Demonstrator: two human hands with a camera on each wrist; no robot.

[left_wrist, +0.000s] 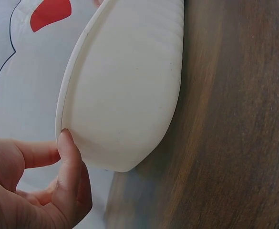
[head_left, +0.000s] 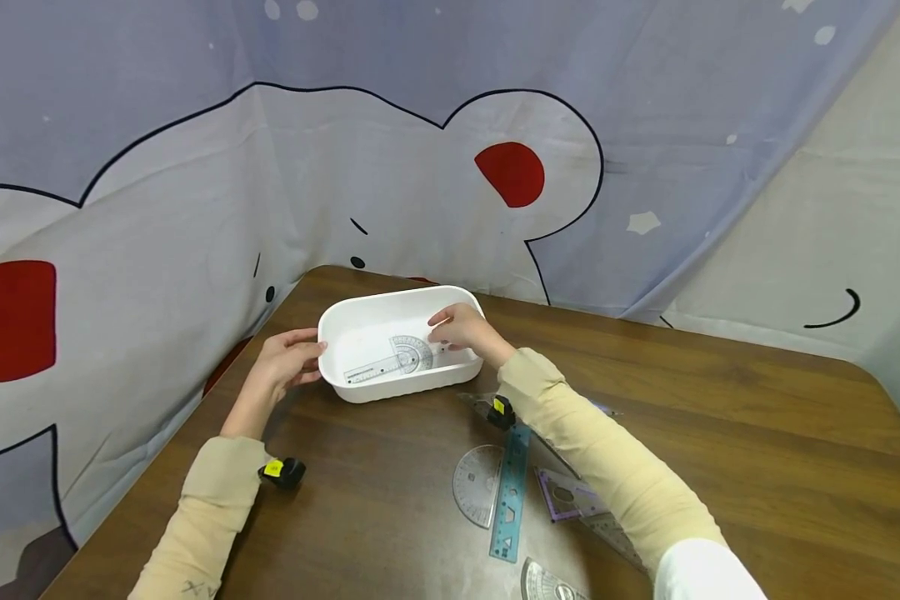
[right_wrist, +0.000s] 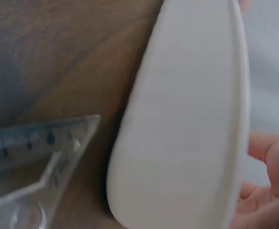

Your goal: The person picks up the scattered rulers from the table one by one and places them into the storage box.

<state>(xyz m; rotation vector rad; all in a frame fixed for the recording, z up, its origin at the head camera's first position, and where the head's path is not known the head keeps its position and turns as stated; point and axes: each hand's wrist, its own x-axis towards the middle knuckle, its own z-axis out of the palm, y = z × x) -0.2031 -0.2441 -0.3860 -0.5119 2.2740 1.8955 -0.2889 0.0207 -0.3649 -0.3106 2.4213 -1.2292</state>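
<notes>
A white plastic bin (head_left: 375,390) stands on the table, and a clear ruler with a built-in protractor (head_left: 412,353) lies inside it. My left hand (head_left: 288,360) pinches the bin's left end at the rim, thumb on the outer wall, as the left wrist view (left_wrist: 48,181) shows. Over the bin's right part is my right hand (head_left: 461,327), reaching inside near the ruler's right end with its fingers apart and nothing visibly gripped. In the right wrist view the bin's wall hides part of this hand (right_wrist: 268,191).
Right of the bin's front lie a clear protractor (head_left: 477,486), a blue ruler (head_left: 509,508) and a purple-edged set square (head_left: 558,496), partly under the right forearm. Another clear protractor (head_left: 543,581) is at the bottom edge. A printed curtain (head_left: 390,183) hangs behind the table.
</notes>
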